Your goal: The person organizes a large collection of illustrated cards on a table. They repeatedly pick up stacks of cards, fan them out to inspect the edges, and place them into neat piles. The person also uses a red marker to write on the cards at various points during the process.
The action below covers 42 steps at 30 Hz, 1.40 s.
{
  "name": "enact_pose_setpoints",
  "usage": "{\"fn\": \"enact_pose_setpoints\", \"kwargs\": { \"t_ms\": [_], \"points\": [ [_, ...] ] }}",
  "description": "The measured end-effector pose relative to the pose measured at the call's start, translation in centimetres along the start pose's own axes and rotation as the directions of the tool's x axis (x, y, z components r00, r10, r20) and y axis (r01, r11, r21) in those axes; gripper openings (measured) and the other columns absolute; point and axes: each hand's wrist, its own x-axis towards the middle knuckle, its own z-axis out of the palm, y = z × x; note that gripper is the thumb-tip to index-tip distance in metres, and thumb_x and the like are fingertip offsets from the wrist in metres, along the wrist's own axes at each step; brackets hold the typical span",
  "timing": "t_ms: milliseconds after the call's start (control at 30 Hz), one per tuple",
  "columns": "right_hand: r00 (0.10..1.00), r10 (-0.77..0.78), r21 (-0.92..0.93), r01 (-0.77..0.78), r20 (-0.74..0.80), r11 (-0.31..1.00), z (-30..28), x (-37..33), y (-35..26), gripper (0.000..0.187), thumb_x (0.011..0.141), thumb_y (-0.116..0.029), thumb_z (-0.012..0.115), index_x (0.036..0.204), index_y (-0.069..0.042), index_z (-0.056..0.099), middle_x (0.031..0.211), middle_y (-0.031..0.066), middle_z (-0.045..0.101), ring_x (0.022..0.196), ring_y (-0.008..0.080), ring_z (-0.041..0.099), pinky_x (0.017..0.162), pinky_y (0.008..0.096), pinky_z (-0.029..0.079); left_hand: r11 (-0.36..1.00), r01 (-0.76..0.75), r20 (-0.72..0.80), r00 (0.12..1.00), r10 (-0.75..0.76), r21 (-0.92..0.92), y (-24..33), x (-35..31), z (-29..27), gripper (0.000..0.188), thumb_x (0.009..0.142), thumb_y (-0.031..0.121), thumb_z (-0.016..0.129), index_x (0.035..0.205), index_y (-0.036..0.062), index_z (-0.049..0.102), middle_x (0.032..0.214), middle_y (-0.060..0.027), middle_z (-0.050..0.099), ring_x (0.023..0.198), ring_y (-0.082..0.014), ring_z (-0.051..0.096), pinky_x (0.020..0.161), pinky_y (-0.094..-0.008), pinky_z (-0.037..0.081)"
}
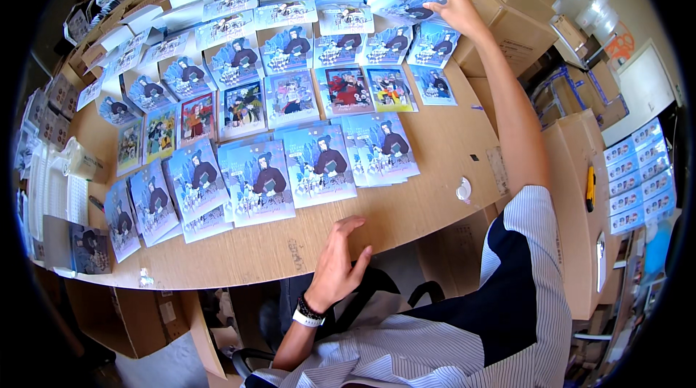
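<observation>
My right arm stretches to the far right of the table, and my right hand (455, 9) grips the edge of a glossy blue printed packet (406, 2). It is held over open white boxes with blue illustrated fronts, such as this box (433, 46). Whether the packet is a card or a thin sleeve, I cannot tell. My left hand (337, 265) hovers at the table's front edge, empty, its fingers apart. Nearest to it lies a pile of blue illustrated cards (319, 163), one of several piles in a row. Behind them runs a row of smaller picture cards (291, 98).
Beneath everything is a brown cardboard tabletop (406, 207) with a curved edge. A small white tape piece (464, 188) lies on its right. White plastic baskets (76, 196) stand at the left. Large cartons (522, 25) crowd the right, with a yellow cutter (591, 188) on one.
</observation>
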Motion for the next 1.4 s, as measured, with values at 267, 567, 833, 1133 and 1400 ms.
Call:
{"fn": "enact_pose_setpoints", "kwargs": {
  "t_ms": [267, 567, 833, 1133, 1400],
  "points": [
    [0.998, -0.020, 0.006, 0.020, -0.054, 1.000, 0.2, 0.3, 0.6, 0.049, 0.087, 0.000, 0.073, 0.132, 0.001, 0.053, 0.120, 0.0139, 0.067, 0.104, 0.0180, 0.064, 0.090, 0.0332, 0.051, 1.000, 0.024, 0.008, 1.000, -0.024, 0.014, 0.4, 0.1, 0.0, 0.049, 0.088, -0.001, 0.067, 0.131, 0.0005, 0.043, 0.128, -0.0195, 0.054, 0.121, -0.0370, 0.055, 0.104, -0.0412, 0.044],
    [0.993, -0.108, -0.254, 0.114, 0.038, 0.960, 2.2, 0.3, 0.4, 0.055, 0.080, -0.007, 0.079, 0.132, -0.009, 0.058, 0.119, 0.0194, 0.068, 0.110, 0.0373, 0.066, 0.090, 0.0448, 0.053, 0.999, 0.015, 0.000, 1.000, -0.015, 0.036, 0.3, 0.2, 0.5, 0.050, 0.087, -0.001, 0.067, 0.131, 0.0011, 0.044, 0.128, -0.0193, 0.054, 0.122, -0.0369, 0.055, 0.104, -0.0413, 0.044],
    [0.975, 0.020, -0.487, 0.092, 0.221, 0.869, 6.8, 1.5, -0.3, 0.043, 0.080, -0.001, 0.070, 0.120, -0.013, 0.063, 0.123, 0.0103, 0.068, 0.115, 0.0303, 0.064, 0.092, 0.0469, 0.051, 0.998, 0.017, -0.001, 1.000, -0.017, 0.053, 0.3, 0.2, 0.5, 0.050, 0.086, -0.002, 0.067, 0.131, 0.0009, 0.044, 0.127, -0.0195, 0.055, 0.122, -0.0369, 0.055, 0.104, -0.0415, 0.044],
    [0.987, -0.138, -0.322, 0.104, -0.084, 0.941, 3.9, -3.6, -2.7, 0.020, 0.087, -0.002, 0.060, 0.106, -0.007, 0.066, 0.108, 0.0124, 0.070, 0.106, 0.0338, 0.065, 0.085, 0.0424, 0.053, 1.000, 0.016, 0.019, 1.000, -0.017, 0.016, 1.0, 0.1, 0.6, 0.045, 0.089, -0.004, 0.063, 0.131, 0.0001, 0.047, 0.128, -0.0198, 0.054, 0.121, -0.0375, 0.055, 0.103, -0.0413, 0.044],
    [0.802, 0.460, 0.144, -0.543, 0.382, 0.827, 6.8, -23.1, -8.9, 0.050, 0.097, -0.040, 0.065, 0.116, 0.005, 0.060, 0.109, 0.0228, 0.070, 0.101, 0.0284, 0.069, 0.088, 0.0376, 0.054, 0.762, -0.143, -0.004, 0.982, 0.188, 0.631, 3.5, 6.4, 0.1, 0.059, 0.083, 0.004, 0.069, 0.139, 0.0047, 0.048, 0.140, -0.0164, 0.050, 0.129, -0.0332, 0.048, 0.108, -0.0471, 0.036]
  ]
}}
